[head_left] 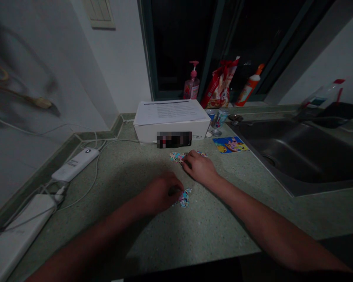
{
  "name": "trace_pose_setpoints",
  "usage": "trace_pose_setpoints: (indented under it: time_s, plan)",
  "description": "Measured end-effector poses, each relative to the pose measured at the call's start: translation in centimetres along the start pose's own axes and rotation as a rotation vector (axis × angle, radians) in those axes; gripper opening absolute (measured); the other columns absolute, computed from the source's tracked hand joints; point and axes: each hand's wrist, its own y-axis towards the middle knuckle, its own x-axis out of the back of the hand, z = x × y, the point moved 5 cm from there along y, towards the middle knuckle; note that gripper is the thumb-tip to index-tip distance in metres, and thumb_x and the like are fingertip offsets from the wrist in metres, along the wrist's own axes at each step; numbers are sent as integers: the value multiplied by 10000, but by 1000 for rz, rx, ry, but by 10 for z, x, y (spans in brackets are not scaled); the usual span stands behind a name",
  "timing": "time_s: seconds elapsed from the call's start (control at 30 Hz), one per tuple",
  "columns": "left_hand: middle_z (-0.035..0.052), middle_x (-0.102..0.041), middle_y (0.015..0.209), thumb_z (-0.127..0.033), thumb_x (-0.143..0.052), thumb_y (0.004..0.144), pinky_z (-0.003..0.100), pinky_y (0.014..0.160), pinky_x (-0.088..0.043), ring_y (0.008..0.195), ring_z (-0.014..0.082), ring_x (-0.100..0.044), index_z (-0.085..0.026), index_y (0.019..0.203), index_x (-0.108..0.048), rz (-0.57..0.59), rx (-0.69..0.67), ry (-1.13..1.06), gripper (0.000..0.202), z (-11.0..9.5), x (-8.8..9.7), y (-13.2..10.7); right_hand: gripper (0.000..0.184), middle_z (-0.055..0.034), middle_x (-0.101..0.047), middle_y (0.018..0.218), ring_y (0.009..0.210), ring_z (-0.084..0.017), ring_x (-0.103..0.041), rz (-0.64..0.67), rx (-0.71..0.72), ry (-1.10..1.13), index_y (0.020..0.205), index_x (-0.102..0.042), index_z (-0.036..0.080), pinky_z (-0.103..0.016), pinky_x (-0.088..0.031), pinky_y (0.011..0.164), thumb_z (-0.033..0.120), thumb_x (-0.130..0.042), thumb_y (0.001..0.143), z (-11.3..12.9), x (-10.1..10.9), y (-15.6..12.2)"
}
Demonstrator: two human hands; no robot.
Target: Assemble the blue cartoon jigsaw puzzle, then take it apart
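My left hand rests curled on the green speckled countertop, its fingertips at a small pile of colourful jigsaw-like pieces. My right hand lies farther forward, with its fingers over a second scatter of pieces. Whether either hand grips a piece is hidden by the fingers. To the right of these scraps, a blue and yellow cartoon picture lies flat. My hands are apart and do not touch it.
A white box topped with printed paper stands ahead, with a blurred dark label on its front. Behind it stand a pink soap pump and bagged food. A steel sink lies right; a white power bank and cables lie left.
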Motion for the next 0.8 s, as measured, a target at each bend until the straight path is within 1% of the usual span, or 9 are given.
trace_pose_setpoints:
  time_s: [0.1,0.17,0.27,0.33,0.4,0.47,0.6,0.7,0.8]
  plan:
    - [63,-706,904,-233,-646,871,347,760,-498,823,210,-646,-207,891,-749,-117,54,-38,108,9,3,2,213,-88,-707,1001,811,-207,-656,-37,-46,34,964,-759,185,-317,-406,650,267,-567,1006,-5,2,3]
    - [68,-712,871,-259,-630,874,356,753,-502,796,212,-647,-204,873,-739,-191,106,-65,122,17,6,4,188,-84,-710,968,806,-208,-657,-96,-92,145,924,-757,185,-321,-428,675,240,-584,968,-11,4,5]
    - [70,-727,845,-297,-634,862,353,722,-508,750,209,-649,-203,897,-740,-331,213,-141,146,28,13,7,155,-63,-718,875,779,-196,-655,-174,-159,473,864,-753,192,-318,-463,706,251,-615,902,-16,5,4]
    - [68,-740,856,-336,-667,842,348,705,-516,746,211,-661,-203,961,-747,-407,274,-224,195,34,17,8,179,-45,-710,790,710,-184,-629,-172,-202,680,839,-752,198,-313,-462,670,316,-625,883,-14,2,0]
    - [70,-755,885,-364,-693,829,352,723,-530,778,220,-683,-204,1002,-749,-430,305,-321,242,37,18,9,226,-34,-698,740,654,-175,-592,-149,-234,809,835,-754,203,-310,-446,628,386,-628,875,-7,-2,-5]
    - [78,-766,902,-367,-693,834,365,763,-537,819,230,-698,-203,967,-748,-425,317,-393,217,38,17,9,239,-29,-688,722,644,-172,-574,-121,-241,881,834,-753,207,-313,-438,622,412,-632,863,1,-4,-9]
    - [82,-765,875,-363,-688,842,374,776,-533,826,233,-692,-209,839,-720,-413,350,-437,157,38,18,9,211,-27,-683,742,673,-172,-578,-53,-207,907,837,-744,216,-314,-449,642,383,-619,866,15,-6,-14]
    - [73,-759,858,-381,-686,844,363,739,-527,809,230,-678,-210,830,-708,-400,393,-473,173,39,19,8,182,-36,-683,807,693,-171,-591,-54,-122,824,858,-737,223,-311,-470,654,344,-606,895,21,1,-16]
    - [63,-743,821,-404,-676,845,346,698,-511,790,224,-667,-201,836,-706,-398,430,-476,206,40,21,8,197,-81,-703,1021,806,-195,-642,-99,10,693,1066,-740,234,-336,-527,724,317,-622,932,28,14,-19]
